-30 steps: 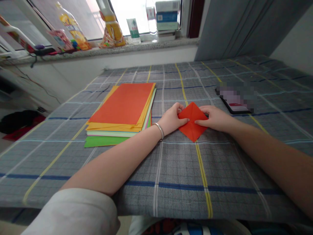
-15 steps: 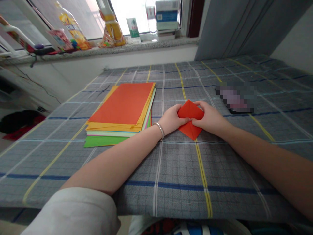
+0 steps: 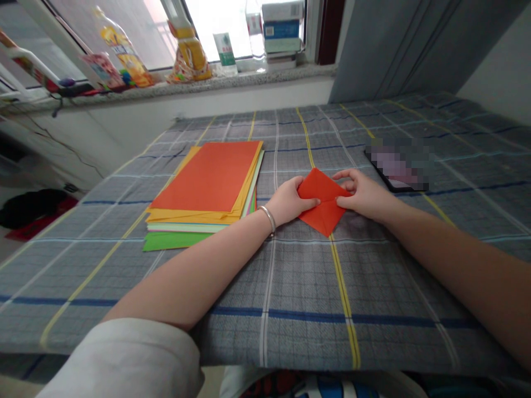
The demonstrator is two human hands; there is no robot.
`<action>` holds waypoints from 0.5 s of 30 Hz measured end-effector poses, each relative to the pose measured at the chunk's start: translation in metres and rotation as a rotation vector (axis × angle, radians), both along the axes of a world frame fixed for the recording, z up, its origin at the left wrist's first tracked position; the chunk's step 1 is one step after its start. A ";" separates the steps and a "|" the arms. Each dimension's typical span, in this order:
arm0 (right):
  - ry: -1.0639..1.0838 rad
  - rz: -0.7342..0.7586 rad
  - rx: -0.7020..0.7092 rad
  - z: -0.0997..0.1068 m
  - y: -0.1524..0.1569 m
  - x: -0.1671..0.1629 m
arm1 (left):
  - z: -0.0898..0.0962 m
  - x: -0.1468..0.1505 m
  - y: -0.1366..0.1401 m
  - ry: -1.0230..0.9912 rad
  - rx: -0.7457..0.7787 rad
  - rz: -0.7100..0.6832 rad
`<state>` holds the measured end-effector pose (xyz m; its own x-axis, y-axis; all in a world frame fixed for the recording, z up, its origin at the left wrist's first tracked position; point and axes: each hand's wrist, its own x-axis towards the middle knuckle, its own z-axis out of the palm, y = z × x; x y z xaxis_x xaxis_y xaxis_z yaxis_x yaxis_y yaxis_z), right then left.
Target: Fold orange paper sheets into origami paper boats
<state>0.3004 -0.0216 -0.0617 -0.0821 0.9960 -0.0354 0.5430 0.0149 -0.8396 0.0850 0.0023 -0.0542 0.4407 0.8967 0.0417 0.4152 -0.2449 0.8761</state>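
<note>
A folded red-orange sheet of paper (image 3: 321,190), diamond-shaped with crease lines across its middle, is between my two hands above the checked cloth. My left hand (image 3: 290,200) grips its left corner, thumb on top and fingers partly hidden behind. At the right corner, my right hand (image 3: 360,193) pinches the paper between the thumb and a finger, with the upper fingers curled a little apart from the sheet. A metal bangle (image 3: 269,220) circles my left wrist.
A stack of coloured paper (image 3: 207,177), orange on top, lies left of my hands on the checked tablecloth (image 3: 298,276). To the right rests a phone-like object (image 3: 398,168), its surface blurred. Bottles, a tube and boxes (image 3: 282,27) line the windowsill behind.
My right hand has shifted slightly right, out to the paper's right corner, and its thumb has come away from the left thumb. More of the paper's middle now shows.
</note>
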 end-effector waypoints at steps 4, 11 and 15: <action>-0.008 -0.024 -0.004 0.000 0.003 0.008 | 0.001 -0.002 0.002 0.014 0.015 0.023; 0.209 -0.049 -0.070 0.006 0.005 0.018 | -0.002 -0.004 0.004 -0.050 -0.045 0.040; 0.268 -0.045 -0.119 0.007 0.006 0.021 | -0.001 -0.004 0.003 -0.062 -0.075 0.044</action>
